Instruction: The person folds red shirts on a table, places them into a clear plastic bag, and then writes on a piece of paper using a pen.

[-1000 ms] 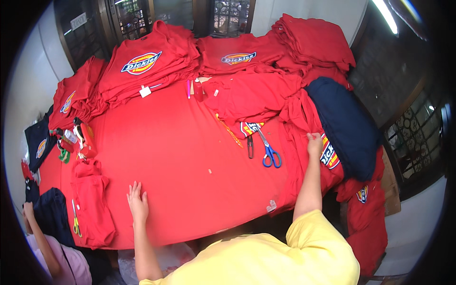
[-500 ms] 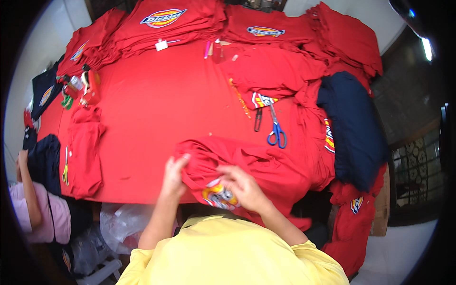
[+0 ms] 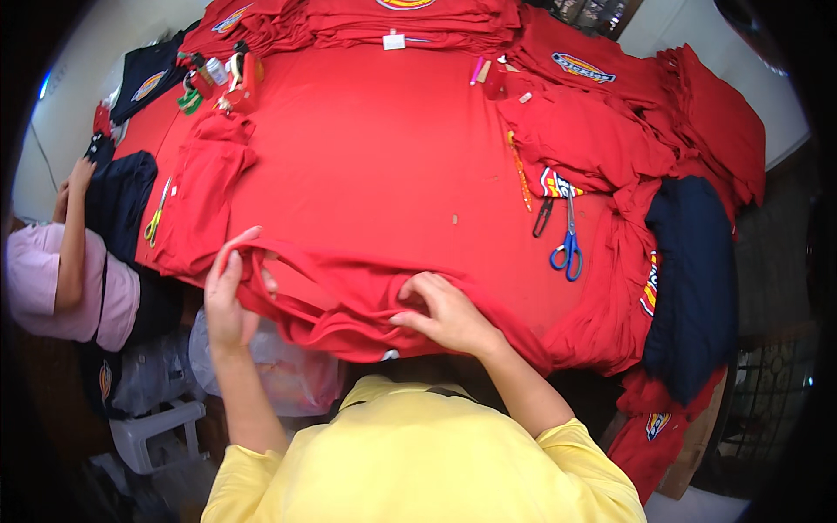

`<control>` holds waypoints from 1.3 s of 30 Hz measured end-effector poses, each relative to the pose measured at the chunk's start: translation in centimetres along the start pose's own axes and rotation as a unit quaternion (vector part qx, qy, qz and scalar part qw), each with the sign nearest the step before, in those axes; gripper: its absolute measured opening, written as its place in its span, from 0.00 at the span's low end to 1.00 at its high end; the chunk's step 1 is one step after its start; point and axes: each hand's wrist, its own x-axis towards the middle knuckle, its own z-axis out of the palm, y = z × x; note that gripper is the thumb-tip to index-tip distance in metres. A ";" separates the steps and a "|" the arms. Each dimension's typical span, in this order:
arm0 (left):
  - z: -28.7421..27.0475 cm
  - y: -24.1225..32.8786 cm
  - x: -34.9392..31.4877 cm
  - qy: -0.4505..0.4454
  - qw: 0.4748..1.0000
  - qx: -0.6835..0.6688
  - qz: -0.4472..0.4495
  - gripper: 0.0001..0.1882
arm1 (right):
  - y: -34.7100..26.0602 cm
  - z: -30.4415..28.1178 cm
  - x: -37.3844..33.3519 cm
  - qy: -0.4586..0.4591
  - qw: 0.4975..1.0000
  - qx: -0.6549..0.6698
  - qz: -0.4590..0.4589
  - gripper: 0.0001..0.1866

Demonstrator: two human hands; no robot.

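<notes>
A crumpled red T-shirt [image 3: 349, 318] lies across the near edge of the table, partly hanging over it. My left hand [image 3: 228, 301] grips its left end, with fingers in an open loop of the cloth and the thumb outside. My right hand [image 3: 449, 314] rests on the bunched folds further right, fingers curled into the fabric. The cloth between my hands is gathered, with a small white patch at its lower edge. Blue-handled scissors [image 3: 568, 253] and a small black tool [image 3: 542, 218] lie on the table beyond my right hand.
Red shirt stacks [image 3: 575, 70] line the back. A dark blue cloth bundle [image 3: 693, 279] sits at right. Yellow-handled scissors [image 3: 155, 222] lie on folded red cloth at left, near a tape dispenser [image 3: 244, 83]. A co-worker's arm [image 3: 71, 235] reaches in at left. A plastic stool [image 3: 161, 436] stands below.
My left hand has moved left, drawing the shirt's end out with it. The printed emblem on the shirt no longer shows. The whole view has shifted toward the left.
</notes>
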 end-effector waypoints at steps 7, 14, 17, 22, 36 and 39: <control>10.6 5.2 -5.3 -0.225 0.879 0.418 0.042 0.23 | -1.1 8.1 0.4 -0.045 0.994 0.097 0.009 0.24; 0.8 6.7 -10.5 -0.008 0.961 0.201 0.188 0.14 | 1.5 -6.2 -6.7 -0.118 0.945 0.233 0.198 0.16; -0.4 4.9 -10.2 -0.028 0.919 0.387 0.075 0.20 | 0.2 -9.0 -10.6 0.056 0.843 0.527 0.088 0.16; -1.8 -1.4 -8.8 -0.098 0.627 0.731 -0.252 0.15 | 2.4 -6.7 -13.2 0.019 0.803 0.571 0.170 0.16; -2.3 -3.8 -9.8 -0.102 0.928 -0.332 -0.134 0.24 | 1.0 -9.5 -11.2 0.048 0.803 0.588 -0.085 0.17; -2.8 -3.2 -8.2 -0.055 0.967 -0.117 -0.219 0.18 | 2.8 -10.3 -10.8 0.061 0.794 0.604 0.038 0.15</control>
